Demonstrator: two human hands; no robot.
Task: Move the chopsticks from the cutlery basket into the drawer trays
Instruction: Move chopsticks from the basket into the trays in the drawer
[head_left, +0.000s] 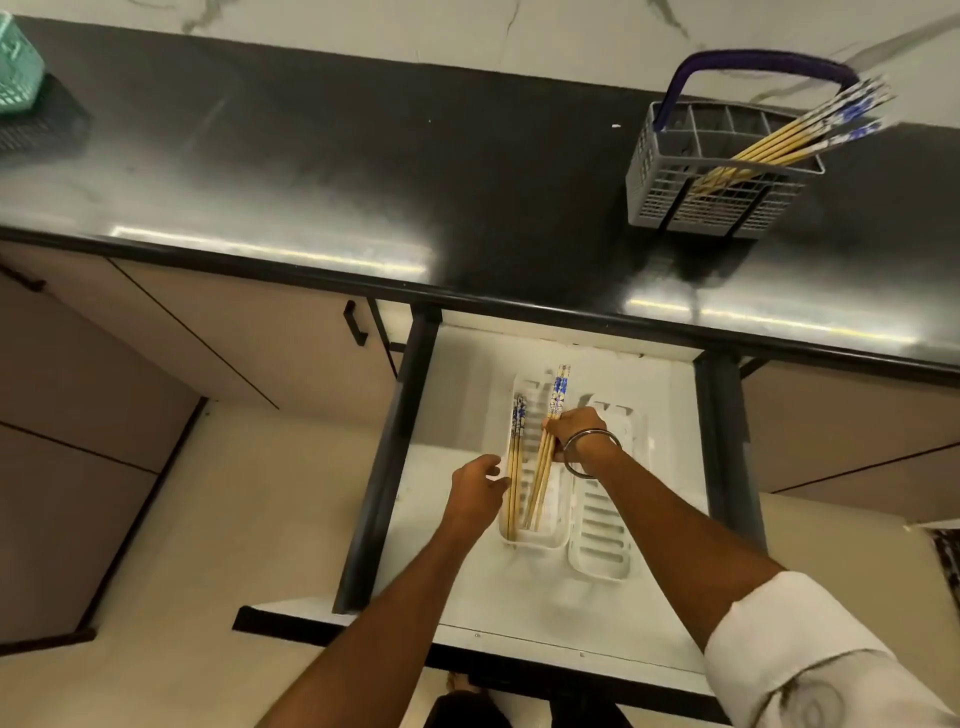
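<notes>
A grey cutlery basket (717, 200) with a purple handle stands on the black counter at the right, holding several bamboo chopsticks (795, 136) with blue-and-white tops. Below, an open drawer (670, 597) holds two white slotted trays side by side. A few chopsticks (515, 457) lie along the left side of the left tray (535, 540). My right hand (574, 428) is shut on a bundle of chopsticks (544, 467), its lower ends down inside that tray. My left hand (477, 488) rests at the tray's left rim, fingers apart. The right tray (602, 530) has nothing in it.
A teal basket (15, 62) sits on a dark mat at the counter's far left. The glossy black counter (363, 171) overhangs the drawer's back. Beige cabinet doors with black handles (356, 322) flank the drawer. Pale floor lies to the left.
</notes>
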